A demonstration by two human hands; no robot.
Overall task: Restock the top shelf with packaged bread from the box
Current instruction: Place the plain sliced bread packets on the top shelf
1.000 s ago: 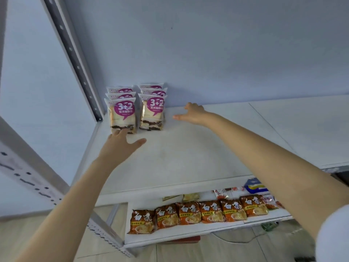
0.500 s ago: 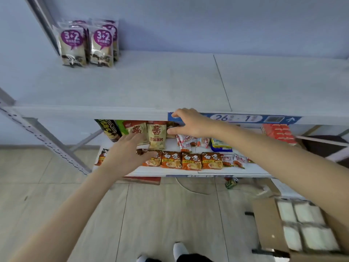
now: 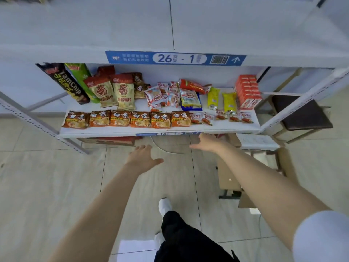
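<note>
Well, the front edge of the top shelf (image 3: pixel 94 25), marked by a blue label (image 3: pixel 175 58), runs across the upper view, and beneath the lip of the lower shelf (image 3: pixel 113 130) the open tiled floor (image 3: pixel 47 186) gives both arms room. My left hand (image 3: pixel 143 157) hangs over the tiles, fingers spread and slack, holding nothing. My right hand (image 3: pixel 209 142) reaches just under that lip, fingers straight, likewise unladen. The cardboard box (image 3: pixel 227 178) sits low on the right, mostly behind my right forearm, near that hand and well apart from the left; I cannot make out bread inside. Orange noodle packets (image 3: pixel 120 118) line the lower shelf's front. A dark seat (image 3: pixel 302 114) stands far right.
</note>
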